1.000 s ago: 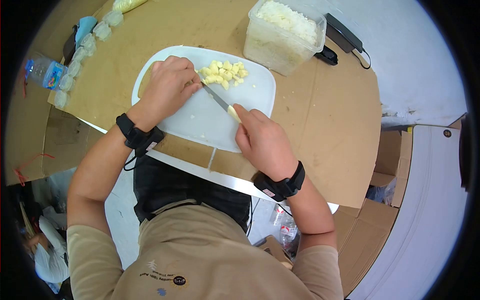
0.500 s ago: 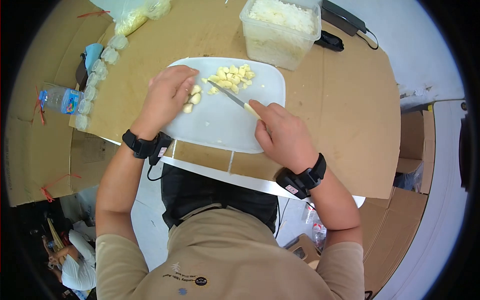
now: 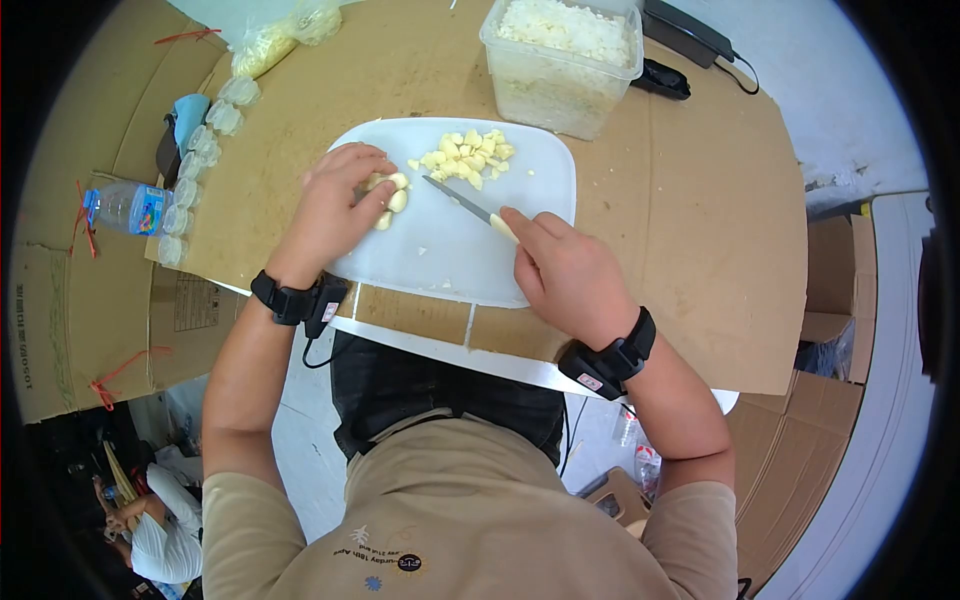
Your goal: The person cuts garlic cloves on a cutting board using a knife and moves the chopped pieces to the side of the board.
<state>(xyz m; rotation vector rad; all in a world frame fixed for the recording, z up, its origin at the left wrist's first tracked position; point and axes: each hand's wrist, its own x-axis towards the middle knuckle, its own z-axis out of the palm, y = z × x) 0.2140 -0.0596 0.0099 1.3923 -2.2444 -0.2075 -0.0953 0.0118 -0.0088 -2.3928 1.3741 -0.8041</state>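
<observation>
A white cutting board [image 3: 470,275] lies on the cardboard-covered table. My left hand [image 3: 345,195] is at its left side, fingers curled and pinching a whole peeled garlic clove [image 3: 400,181]. More whole cloves [image 3: 397,201] sit against the thumb, and some are partly hidden by the hand. In my right hand [image 3: 575,270] is a small knife [image 3: 462,199] with a pale handle, its blade pointing up and left, just above or on the board; I cannot tell which. A pile of cut garlic pieces [image 3: 465,157] lies beyond the knife tip.
A clear tub of chopped white food [image 3: 560,90] stands behind the board, beside a black power adapter [image 3: 688,32]. Small plastic cups [image 3: 187,193] line the left edge, near a water bottle [image 3: 130,208] and filled bags [image 3: 265,50]. A person [image 3: 165,540] sits at lower left.
My left fingers have lowered and closed around the whole cloves. The knife has drawn back from the cut pile, slightly right and toward me. The view has shifted a little.
</observation>
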